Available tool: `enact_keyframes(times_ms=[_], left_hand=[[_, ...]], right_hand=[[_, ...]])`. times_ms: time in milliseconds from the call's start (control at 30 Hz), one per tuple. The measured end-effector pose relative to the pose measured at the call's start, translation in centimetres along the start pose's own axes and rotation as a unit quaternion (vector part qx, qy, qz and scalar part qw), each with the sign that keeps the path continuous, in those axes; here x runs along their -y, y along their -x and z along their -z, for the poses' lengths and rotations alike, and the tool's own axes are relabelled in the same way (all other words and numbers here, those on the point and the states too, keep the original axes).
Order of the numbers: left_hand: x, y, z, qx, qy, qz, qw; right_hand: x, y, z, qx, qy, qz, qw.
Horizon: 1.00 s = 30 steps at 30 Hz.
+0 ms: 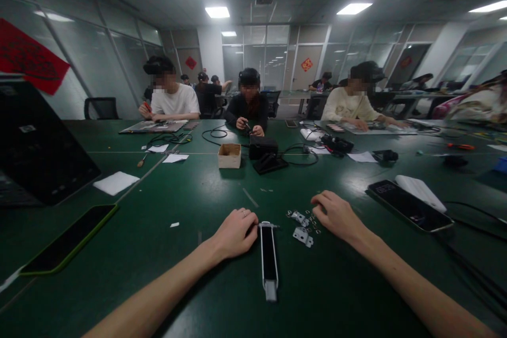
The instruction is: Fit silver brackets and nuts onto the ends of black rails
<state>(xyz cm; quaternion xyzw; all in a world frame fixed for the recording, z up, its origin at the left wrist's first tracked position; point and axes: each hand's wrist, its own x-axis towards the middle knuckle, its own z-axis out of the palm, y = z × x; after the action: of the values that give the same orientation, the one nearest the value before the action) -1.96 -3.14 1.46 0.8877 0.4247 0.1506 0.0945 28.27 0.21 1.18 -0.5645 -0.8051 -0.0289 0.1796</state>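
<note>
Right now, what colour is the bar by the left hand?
Silver frame, black centre on the metal bar; head view.

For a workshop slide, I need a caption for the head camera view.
Head view: left hand at a black-and-silver bar, right hand beside small metal brackets, on a green workbench.

Between hands: black-and-silver bar, metal brackets obstruct.
Right of right hand: smartphone blocks.
Left of left hand: green bench mat passable up to second smartphone.

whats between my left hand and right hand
In the head view, two small metal brackets and scattered small fasteners lie between the left hand and right hand, and a long black-and-silver bar sits right beside the left hand.
</note>
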Motion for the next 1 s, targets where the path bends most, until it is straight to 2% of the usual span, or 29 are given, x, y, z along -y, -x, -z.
enact_keyframes(times_ms=[100,200,300,600,800,1000], left_hand=[[0.2,0.0,-0.3,-0.007,0.002,-0.009,1.000],[0.4,0.0,-0.6,-0.013,-0.014,-0.014,1.000],[0.4,0.0,-0.7,-0.018,-0.034,-0.019,0.999],[0.1,0.0,-0.3,-0.001,-0.038,-0.020,0.999],[0.0,0.0,-0.2,0.007,-0.030,-0.017,0.999],[0.2,0.0,-0.4,0.000,-0.031,-0.026,0.999]], right_hand=[[3.2,0.7,-0.5,-0.076,-0.087,0.083,0.990],[6.6,1.4,-1.5,-0.081,-0.135,0.149,0.976],[8.5,1.9,-2.5,-0.075,-0.154,0.179,0.969],[8.0,2.1,-2.0,-0.019,-0.198,0.169,0.965],[7.6,1.9,-2.0,-0.035,-0.191,0.140,0.971],[7.7,1.9,-2.3,-0.006,-0.196,0.154,0.968]])
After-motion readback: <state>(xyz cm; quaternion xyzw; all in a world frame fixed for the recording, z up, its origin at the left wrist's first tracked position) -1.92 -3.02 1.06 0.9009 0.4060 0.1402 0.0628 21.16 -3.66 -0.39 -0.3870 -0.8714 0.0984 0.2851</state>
